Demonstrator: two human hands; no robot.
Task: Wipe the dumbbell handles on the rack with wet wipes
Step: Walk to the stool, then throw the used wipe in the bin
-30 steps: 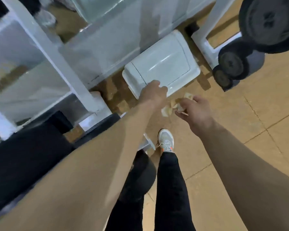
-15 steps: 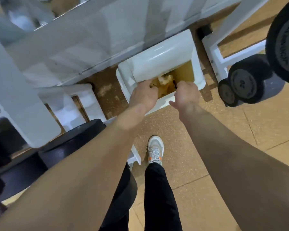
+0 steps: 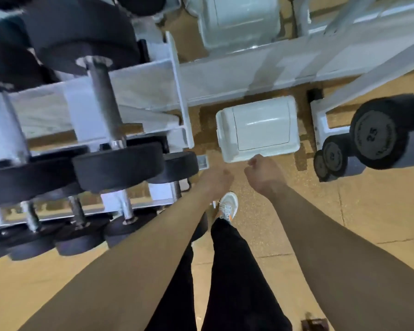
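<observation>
Dumbbell handles point(image 3: 103, 101): steel bars between black heads, lay across the white rack point(image 3: 141, 84), at the left.
Left hand point(image 3: 215, 181): blurred, fingers tucked under; its grip could not be told.
Right hand point(image 3: 263, 174): curled into a fist.
Bin point(image 3: 258, 130): white, lid down, stood on the floor, near edge beside the right fist.

White bin point(image 3: 258, 130); white rack point(image 3: 139, 84); black dumbbell heads point(image 3: 117, 163); tan speckled floor point(image 3: 368, 211); black trousers point(image 3: 232, 271); white-orange shoe point(image 3: 228, 204).

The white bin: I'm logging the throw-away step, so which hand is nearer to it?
Right. The right hand is at the white bin's front edge; the left hand lies further back, beside the dumbbell rack.
</observation>
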